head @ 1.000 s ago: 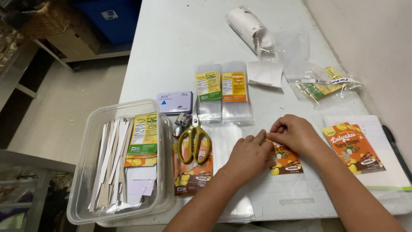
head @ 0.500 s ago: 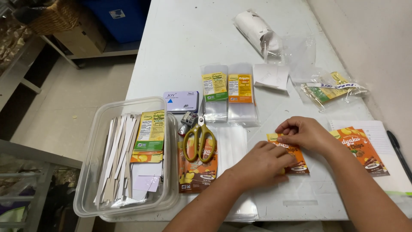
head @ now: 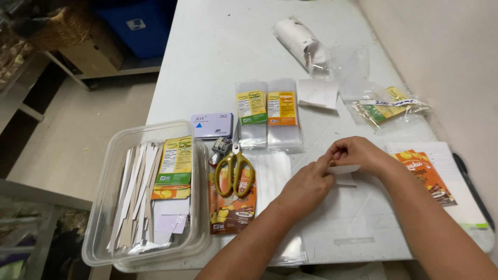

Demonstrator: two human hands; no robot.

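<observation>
Far left: clear plastic tub (head: 111, 218) holding white backing strips (head: 136, 194) and a few yellow-green labels (head: 175, 162). Next over, yellow-handled scissors (head: 234, 168) lie on a stack of orange labels (head: 232, 207), with a small tin (head: 211, 125) just beyond them. Mid-table: two clear pouches (head: 268, 111) side by side, each already labelled, one green, one orange. Left hand (head: 306, 186) and right hand (head: 357, 154) meet over a clear pouch (head: 358, 207) lying flat on the white table (head: 218, 62). Both pinch a small white-faced piece, the sticker (head: 343, 169), held white side up just above the pouch; left fingertips on its left end, right thumb and fingers closed on its top edge. Can't tell whether the backing is partly off. Judgement: the peel/separate step is in hand, the label not yet stuck down. Next move likely needs a clean peel, then squaring the sticker to the pouch before pressing, avoiding wrinkles. Right: more orange stickers (head: 425, 176) on a notepad (head: 456, 197), pen (head: 469, 184) beside it; bagged label stock (head: 389, 106) farther back.
</observation>
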